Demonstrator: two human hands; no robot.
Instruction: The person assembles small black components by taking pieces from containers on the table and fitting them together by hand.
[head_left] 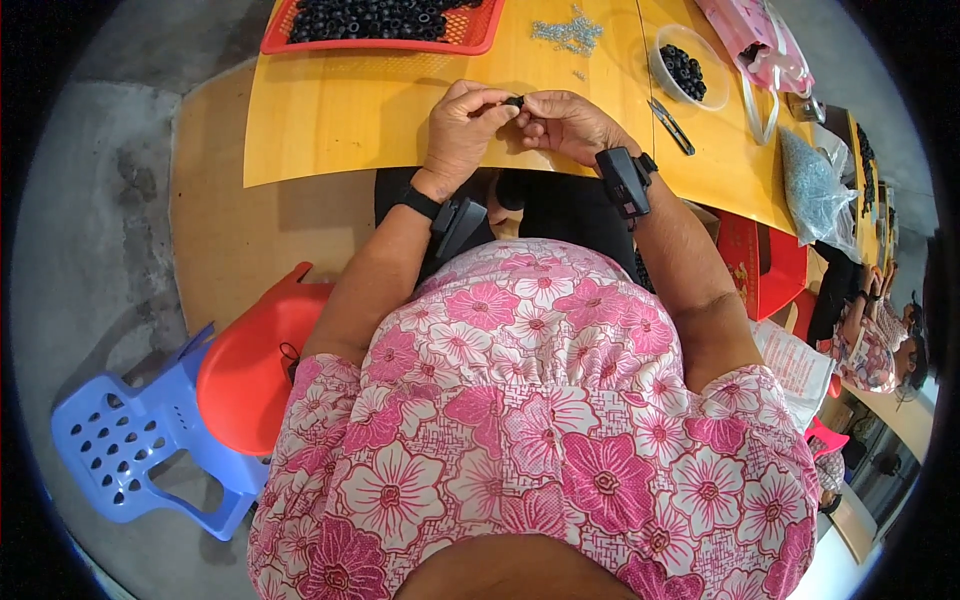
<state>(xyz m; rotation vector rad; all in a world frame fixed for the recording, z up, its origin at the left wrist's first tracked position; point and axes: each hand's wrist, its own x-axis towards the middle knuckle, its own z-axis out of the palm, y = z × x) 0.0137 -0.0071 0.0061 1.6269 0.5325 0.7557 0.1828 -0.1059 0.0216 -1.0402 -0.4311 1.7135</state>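
Pink-flowered clothing (530, 400) lies nearest. Leftmost on the table (340, 130), a red tray (472, 46) pens in loose black parts (370, 22). Over the near side, left hand (462, 130) and right hand (575, 125) pinch a small dark piece (514, 101) — fingertip grip, presumably for its tininess — while rightward a bowl (718, 95) gathers black beads (684, 70).

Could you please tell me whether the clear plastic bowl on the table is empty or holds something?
It holds something: small black parts are heaped inside the clear plastic bowl, with some of its wall showing bare.
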